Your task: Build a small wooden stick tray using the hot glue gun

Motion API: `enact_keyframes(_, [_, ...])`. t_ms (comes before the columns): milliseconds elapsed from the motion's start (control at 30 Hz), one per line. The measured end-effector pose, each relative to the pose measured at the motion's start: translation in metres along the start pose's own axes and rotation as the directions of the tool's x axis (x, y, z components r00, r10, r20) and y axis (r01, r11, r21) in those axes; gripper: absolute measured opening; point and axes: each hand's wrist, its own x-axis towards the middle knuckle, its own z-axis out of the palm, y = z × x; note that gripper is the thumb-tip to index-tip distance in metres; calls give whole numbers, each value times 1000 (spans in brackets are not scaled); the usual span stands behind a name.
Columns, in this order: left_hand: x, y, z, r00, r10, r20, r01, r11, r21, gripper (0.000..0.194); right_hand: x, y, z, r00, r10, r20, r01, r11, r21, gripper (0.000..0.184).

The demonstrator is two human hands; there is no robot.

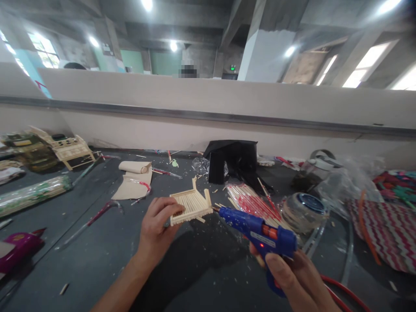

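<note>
My left hand [158, 229] grips a small panel of glued wooden sticks [191, 206] by its near left edge, holding it above the dark table. My right hand [292, 275] is wrapped round the handle of a blue glue gun [260, 234]. The gun's nozzle touches the right edge of the stick panel, beside an upright stick. A red cord [341, 290] trails from the gun toward the lower right.
A bundle of red-and-white sticks [253, 201] and a round plastic tub [303, 212] lie just behind the gun. A black box [235, 160], a paper roll [134, 177], a wooden model [69, 149], bagged sticks [32, 195] and striped cloth [386, 234] crowd the table below a low wall [208, 117].
</note>
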Motion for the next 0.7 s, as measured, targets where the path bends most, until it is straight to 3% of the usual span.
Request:
enact_keyframes(67, [0,0,0,1000,5,-2,-5,1000,-1,14,0,-2,0,999,32,-4,-32,999,-20,40])
enact_keyframes(400, [0,2,-1,1000,-3,-14,4,1000,4,14,6,15,-1,998,-49,39,47,998,32,40])
enact_keyframes(700, [-1,-1,0,1000,-13,-22,13,1000,1,13,1,0,2,999,-49,6,49,999,1,39])
